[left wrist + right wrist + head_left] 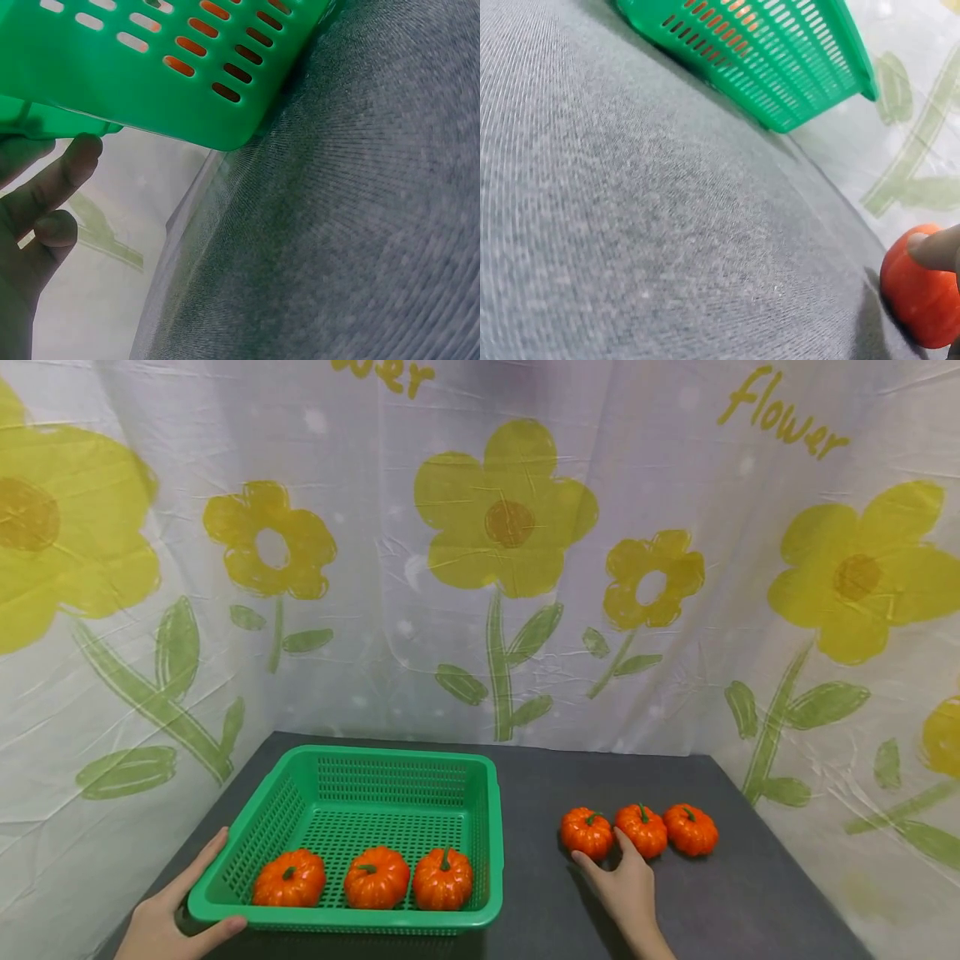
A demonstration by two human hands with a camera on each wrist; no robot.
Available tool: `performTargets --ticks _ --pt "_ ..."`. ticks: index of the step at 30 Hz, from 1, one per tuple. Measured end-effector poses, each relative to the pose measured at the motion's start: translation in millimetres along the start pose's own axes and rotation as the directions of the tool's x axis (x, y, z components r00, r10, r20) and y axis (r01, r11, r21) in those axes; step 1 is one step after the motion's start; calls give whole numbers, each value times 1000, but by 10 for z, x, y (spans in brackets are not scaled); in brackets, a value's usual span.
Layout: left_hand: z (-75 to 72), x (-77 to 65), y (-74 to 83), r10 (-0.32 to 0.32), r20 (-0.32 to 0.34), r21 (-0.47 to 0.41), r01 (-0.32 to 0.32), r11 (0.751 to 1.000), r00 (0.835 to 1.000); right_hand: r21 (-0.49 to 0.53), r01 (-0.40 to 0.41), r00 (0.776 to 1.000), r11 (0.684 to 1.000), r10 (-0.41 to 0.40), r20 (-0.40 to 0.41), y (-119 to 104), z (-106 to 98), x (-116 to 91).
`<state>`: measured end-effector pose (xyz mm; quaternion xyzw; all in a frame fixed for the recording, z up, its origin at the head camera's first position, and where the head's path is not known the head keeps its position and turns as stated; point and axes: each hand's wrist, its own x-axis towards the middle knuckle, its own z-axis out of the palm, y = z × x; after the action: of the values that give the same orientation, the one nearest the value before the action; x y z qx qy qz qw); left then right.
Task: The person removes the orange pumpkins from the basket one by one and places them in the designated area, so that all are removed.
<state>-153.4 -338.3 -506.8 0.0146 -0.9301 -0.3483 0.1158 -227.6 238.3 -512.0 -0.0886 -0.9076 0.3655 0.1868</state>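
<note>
A green plastic basket (300, 917) stands on the left of the table, with three orange pumpkins inside along its front: a left one (289, 878), a middle one (377, 878) and a right one (443, 880). My left hand (168, 906) holds the basket's front left corner, fingers along the left rim and thumb at the front. To the right, three more pumpkins sit in a row. My right hand (626, 889) grips the leftmost pumpkin (585, 832), thumb at its near side and a finger between it and the middle pumpkin (642, 832). In the right wrist view, a fingertip (919, 241) presses the pumpkin.
The rightmost pumpkin (692, 830) sits close beside the middle one of the row. Dark grey cloth covers the table (720, 910). A white curtain (375, 685) printed with yellow flowers hangs behind and along both sides.
</note>
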Motion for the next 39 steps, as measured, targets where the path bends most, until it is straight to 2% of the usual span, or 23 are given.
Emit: performTargets --ticks 6,13,23,31,39 --pt "-22 -3 26 -5 13 18 5 1000 1000 11 12 1000 1000 -12 -14 -31 -23 2" --pt "-27 -11 33 -11 22 19 10 1000 1000 27 61 995 998 -59 -83 -20 -22 15" --pt "-24 -28 59 -13 12 22 13 1000 1000 28 40 994 999 -37 -101 -56 -80 49" --pt "-21 -4 89 -22 33 31 21 999 999 33 16 994 999 -12 -110 -118 -123 52" --pt "-7 -8 86 -3 37 2 3 1000 999 79 59 988 995 -47 -148 -185 -93 54"
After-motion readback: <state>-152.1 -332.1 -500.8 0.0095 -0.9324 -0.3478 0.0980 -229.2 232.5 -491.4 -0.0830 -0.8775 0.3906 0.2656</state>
